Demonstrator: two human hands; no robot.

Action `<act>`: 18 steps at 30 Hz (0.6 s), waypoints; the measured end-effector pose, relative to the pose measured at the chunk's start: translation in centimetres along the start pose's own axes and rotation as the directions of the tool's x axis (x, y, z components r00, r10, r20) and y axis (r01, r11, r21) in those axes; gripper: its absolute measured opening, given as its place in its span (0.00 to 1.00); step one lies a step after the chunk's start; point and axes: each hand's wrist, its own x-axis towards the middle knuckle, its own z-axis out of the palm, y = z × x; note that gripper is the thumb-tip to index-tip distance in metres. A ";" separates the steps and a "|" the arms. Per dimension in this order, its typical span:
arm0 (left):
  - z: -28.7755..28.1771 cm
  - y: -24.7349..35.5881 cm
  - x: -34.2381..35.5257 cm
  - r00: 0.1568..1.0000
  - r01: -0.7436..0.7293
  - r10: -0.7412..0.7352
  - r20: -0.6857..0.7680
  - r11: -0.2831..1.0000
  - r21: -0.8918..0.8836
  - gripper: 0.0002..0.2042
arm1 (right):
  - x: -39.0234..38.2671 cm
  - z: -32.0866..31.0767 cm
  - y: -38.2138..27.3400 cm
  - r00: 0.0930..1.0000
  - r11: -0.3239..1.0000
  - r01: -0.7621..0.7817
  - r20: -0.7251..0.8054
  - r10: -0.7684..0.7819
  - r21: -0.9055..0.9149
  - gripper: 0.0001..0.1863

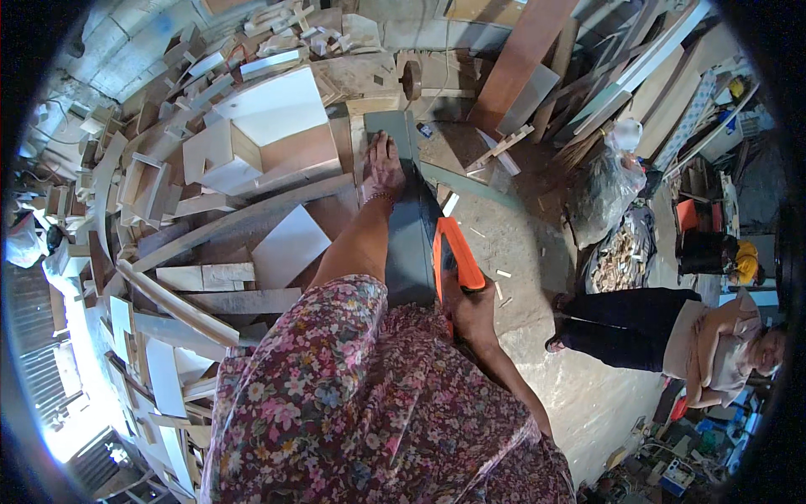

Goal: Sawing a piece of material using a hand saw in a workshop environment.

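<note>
My right hand (470,315) grips the orange handle (460,252) of a hand saw, beside the right edge of a long dark grey board (407,252); the saw's blade is mostly hidden. My bare left foot (379,168), with a bracelet at the ankle, presses on the board's far part. My floral clothing covers the board's near part. My left hand is not in view.
Wooden boxes (220,155), curved strips and offcuts crowd the left. Long planks (520,67) lean at the back right, near plastic sacks (606,189). Small scraps lie on the concrete floor (537,252). A person (697,344) with folded arms is at the right.
</note>
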 end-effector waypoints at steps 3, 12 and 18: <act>-0.9 0.8 0.5 0.999 0.010 -0.010 0.048 1.000 -0.007 0.20 | 2.0 0.6 1.8 0.999 0.999 0.051 -0.016 -0.051 0.006 0.08; 0.5 0.4 0.1 0.999 -0.048 0.048 -0.003 0.998 -0.036 0.20 | 6.2 2.7 2.9 0.990 0.995 0.104 -0.094 -0.103 0.005 0.10; 0.6 0.0 -0.2 1.000 0.008 -0.008 0.009 1.000 0.028 0.18 | 0.2 0.2 1.5 1.000 0.998 0.024 -0.020 -0.022 0.065 0.09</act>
